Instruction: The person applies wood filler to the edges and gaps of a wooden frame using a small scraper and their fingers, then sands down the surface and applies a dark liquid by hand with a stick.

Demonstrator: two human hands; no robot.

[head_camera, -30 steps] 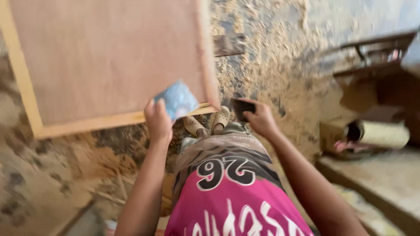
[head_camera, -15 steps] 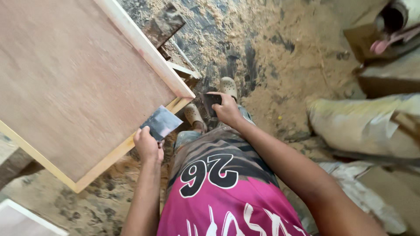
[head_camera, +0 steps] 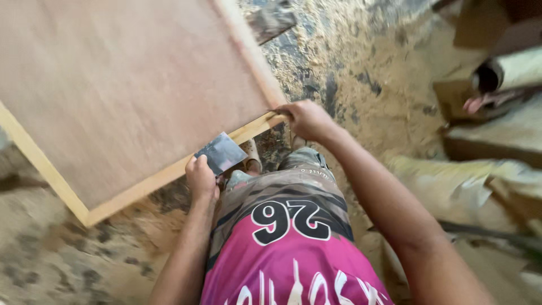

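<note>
A large framed plywood panel (head_camera: 124, 96) with a pale wooden border lies tilted over the sawdust floor, filling the upper left. My left hand (head_camera: 201, 178) grips a flat metal scraper (head_camera: 221, 152) whose blade rests by the panel's near edge. My right hand (head_camera: 307, 120) is closed on the panel's near right corner. Below are my pink and camouflage shirt and sandalled feet (head_camera: 251, 155).
Sawdust and wood shavings cover the floor (head_camera: 361, 68). A roll of paper (head_camera: 508, 70) lies on boards at the upper right. A pale sack (head_camera: 451, 181) lies on the right. A scrap of wood (head_camera: 271, 17) lies beyond the panel's far edge.
My right hand moved from above my feet to the panel's corner and took hold of it. The panel now sits nearer and larger in view. The left hand keeps the scraper.
</note>
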